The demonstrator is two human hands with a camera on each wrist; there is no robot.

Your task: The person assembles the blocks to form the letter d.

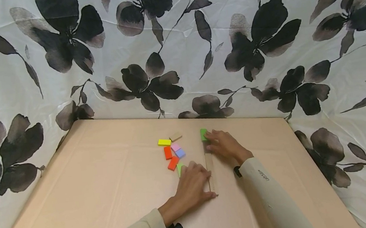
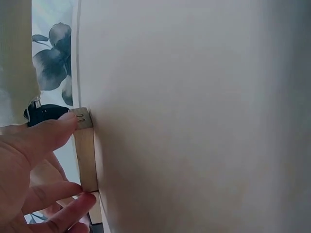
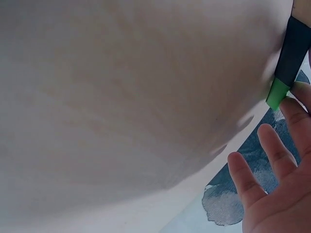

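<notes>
The left hand (image 1: 192, 185) holds the near end of a wooden stick (image 1: 209, 160) between thumb and fingers; the right hand (image 1: 226, 146) pinches a green block (image 1: 203, 134) at the far end of the same line; loose coloured blocks (image 1: 173, 163) lie to the left on the table (image 1: 110, 190), with floral cloth (image 1: 192, 45) beyond

Near the worktop's (image 3: 121, 107) slanting edge, a green block (image 3: 277, 93) is touched by a fingertip of the right hand (image 3: 286, 187), whose other visible fingers are held apart. A dark block (image 3: 292, 51) is set end to end with the green one. Beyond that edge, flower-patterned cloth (image 3: 222, 204) is seen.
</notes>
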